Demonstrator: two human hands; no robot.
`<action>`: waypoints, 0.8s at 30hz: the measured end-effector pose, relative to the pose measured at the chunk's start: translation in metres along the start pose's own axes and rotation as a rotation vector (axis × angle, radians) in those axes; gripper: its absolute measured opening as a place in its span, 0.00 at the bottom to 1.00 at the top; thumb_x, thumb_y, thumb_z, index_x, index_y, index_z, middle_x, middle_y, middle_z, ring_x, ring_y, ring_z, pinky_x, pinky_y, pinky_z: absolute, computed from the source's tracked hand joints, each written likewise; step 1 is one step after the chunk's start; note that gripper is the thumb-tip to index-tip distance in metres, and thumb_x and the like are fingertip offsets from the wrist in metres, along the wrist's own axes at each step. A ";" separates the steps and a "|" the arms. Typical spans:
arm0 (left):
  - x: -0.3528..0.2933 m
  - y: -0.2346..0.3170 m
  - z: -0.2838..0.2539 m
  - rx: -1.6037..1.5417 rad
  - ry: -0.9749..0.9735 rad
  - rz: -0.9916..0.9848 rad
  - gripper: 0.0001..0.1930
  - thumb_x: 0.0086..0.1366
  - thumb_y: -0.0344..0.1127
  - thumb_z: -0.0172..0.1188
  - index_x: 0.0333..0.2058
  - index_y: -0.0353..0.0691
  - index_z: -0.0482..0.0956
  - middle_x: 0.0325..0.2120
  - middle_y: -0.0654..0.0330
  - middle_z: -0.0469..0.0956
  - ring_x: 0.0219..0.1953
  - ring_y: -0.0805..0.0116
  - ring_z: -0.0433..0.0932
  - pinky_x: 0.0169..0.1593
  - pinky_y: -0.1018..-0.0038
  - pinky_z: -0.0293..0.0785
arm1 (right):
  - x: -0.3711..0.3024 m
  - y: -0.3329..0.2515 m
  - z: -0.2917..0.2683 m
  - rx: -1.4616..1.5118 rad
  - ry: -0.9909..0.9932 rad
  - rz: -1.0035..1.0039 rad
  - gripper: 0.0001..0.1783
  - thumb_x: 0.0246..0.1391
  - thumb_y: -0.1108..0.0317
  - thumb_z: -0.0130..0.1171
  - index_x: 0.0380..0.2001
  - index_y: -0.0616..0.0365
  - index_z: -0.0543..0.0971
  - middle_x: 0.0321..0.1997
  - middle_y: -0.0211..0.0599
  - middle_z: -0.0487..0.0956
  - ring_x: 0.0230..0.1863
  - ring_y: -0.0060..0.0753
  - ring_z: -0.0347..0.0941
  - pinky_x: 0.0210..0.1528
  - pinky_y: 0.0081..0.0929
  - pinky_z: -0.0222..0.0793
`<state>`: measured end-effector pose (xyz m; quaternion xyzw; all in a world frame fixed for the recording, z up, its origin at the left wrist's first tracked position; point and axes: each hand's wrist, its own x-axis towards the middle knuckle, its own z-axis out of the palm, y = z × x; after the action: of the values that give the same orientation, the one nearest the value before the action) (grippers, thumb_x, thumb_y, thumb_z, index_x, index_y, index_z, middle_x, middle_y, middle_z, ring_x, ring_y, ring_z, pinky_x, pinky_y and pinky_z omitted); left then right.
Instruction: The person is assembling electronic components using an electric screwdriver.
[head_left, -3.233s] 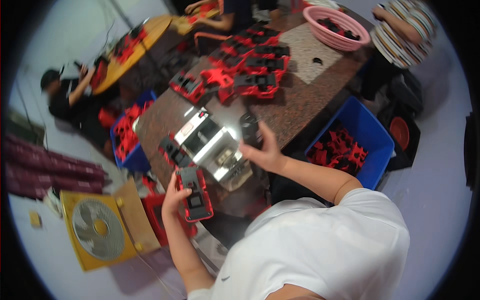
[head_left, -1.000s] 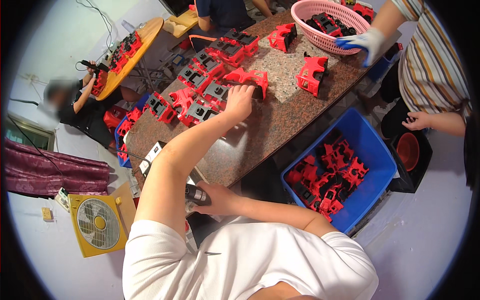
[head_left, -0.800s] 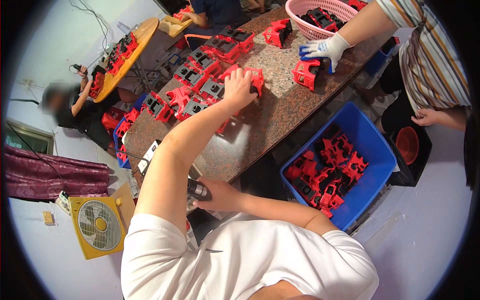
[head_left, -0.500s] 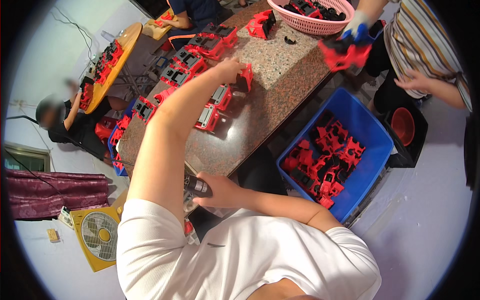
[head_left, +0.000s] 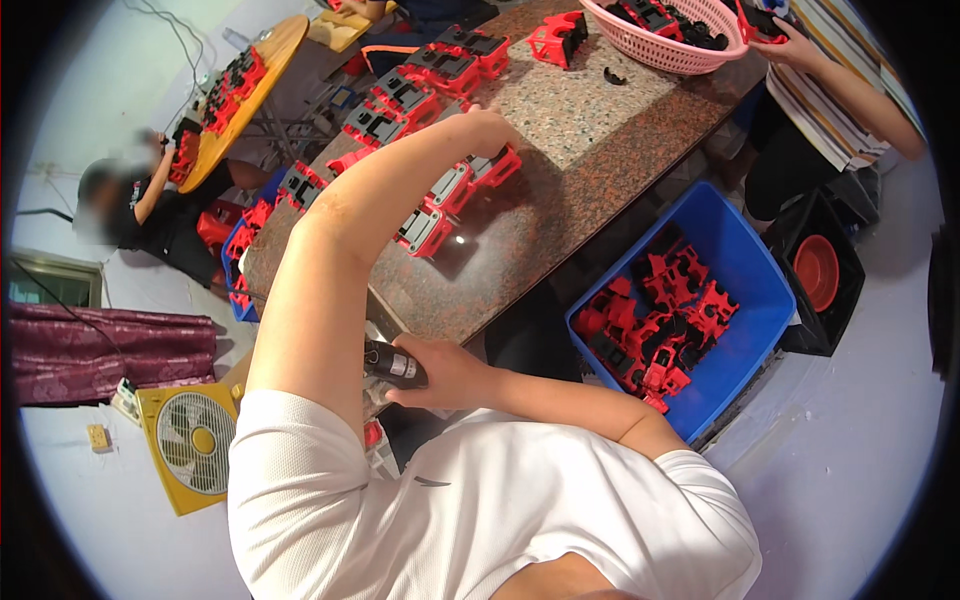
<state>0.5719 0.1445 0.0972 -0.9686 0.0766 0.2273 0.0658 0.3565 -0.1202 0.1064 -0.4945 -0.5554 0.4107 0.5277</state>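
Observation:
My left arm stretches over the speckled stone table. My left hand point(head_left: 487, 128) is closed over the far side of a red plastic part point(head_left: 497, 170) with a grey insert, which lies at the end of a row; the fingers are partly hidden. Alongside lie similar parts point(head_left: 448, 188) and another near one point(head_left: 425, 232) with metal-grey plates. Close to my body at the table's corner, my right hand point(head_left: 445, 375) is wrapped round a black cylindrical power tool point(head_left: 395, 364), its front end hidden behind my left arm.
Several more red-and-black parts point(head_left: 405, 92) fill the table's far left. A pink basket point(head_left: 665, 50) stands at the far edge near a co-worker holding a red part point(head_left: 765, 28). Right of the table is a blue bin point(head_left: 745, 270) of red parts. A yellow fan point(head_left: 190, 440) is at left.
The red part under my left hand has gone from standing tilted to lying flat in the row. The co-worker's red part has moved up beside the basket. My right hand stays put.

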 end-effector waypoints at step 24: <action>-0.214 0.160 -0.023 -0.244 0.898 0.126 0.15 0.55 0.33 0.62 0.41 0.39 0.73 0.35 0.53 0.73 0.36 0.53 0.75 0.39 0.64 0.72 | 0.013 -0.013 -0.144 0.235 0.945 -0.267 0.21 0.47 0.68 0.69 0.40 0.61 0.71 0.31 0.28 0.75 0.30 0.17 0.70 0.33 0.20 0.69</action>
<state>0.3635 0.0095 0.1988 -0.9651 0.1290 -0.2036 -0.1024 0.4986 -0.1195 0.1365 -0.4884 -0.2642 0.1306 0.8213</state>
